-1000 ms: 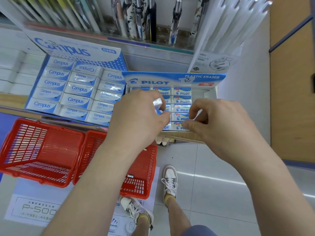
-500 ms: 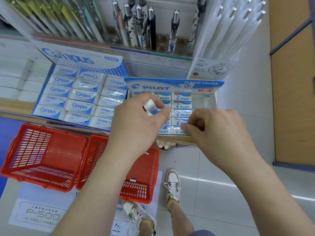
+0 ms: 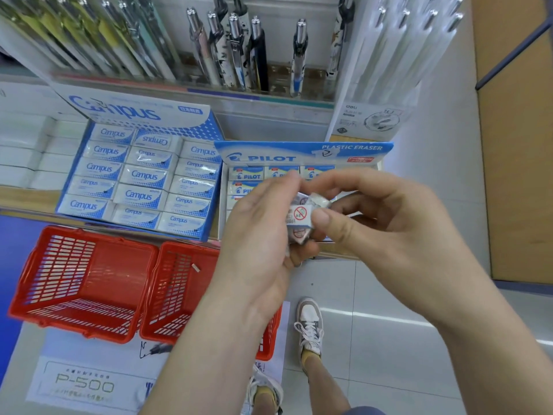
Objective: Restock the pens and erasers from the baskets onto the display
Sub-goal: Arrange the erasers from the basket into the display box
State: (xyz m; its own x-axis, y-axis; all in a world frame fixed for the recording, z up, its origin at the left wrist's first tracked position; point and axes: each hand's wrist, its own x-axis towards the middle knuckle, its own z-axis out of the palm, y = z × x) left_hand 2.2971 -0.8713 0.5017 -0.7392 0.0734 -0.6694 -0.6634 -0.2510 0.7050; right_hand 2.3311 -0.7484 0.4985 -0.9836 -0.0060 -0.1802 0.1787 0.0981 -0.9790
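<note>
Clutching glossy boxy erasers (left hand)

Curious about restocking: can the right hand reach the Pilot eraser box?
Likely yes: the right hand hovers over the blue-and-white cardboard Pilot eraser box, nothing between, though it pinches a small white eraser.

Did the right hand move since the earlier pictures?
Yes: from the front edge of the PILOT box, the right hand went left to pinch the eraser in the left hand.

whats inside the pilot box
The Pilot box holds rows of Pilot erasers, seen at its back and left. The left hand and right hand, gripping a loose eraser, cover the rest, so its fill cannot be told.
</note>
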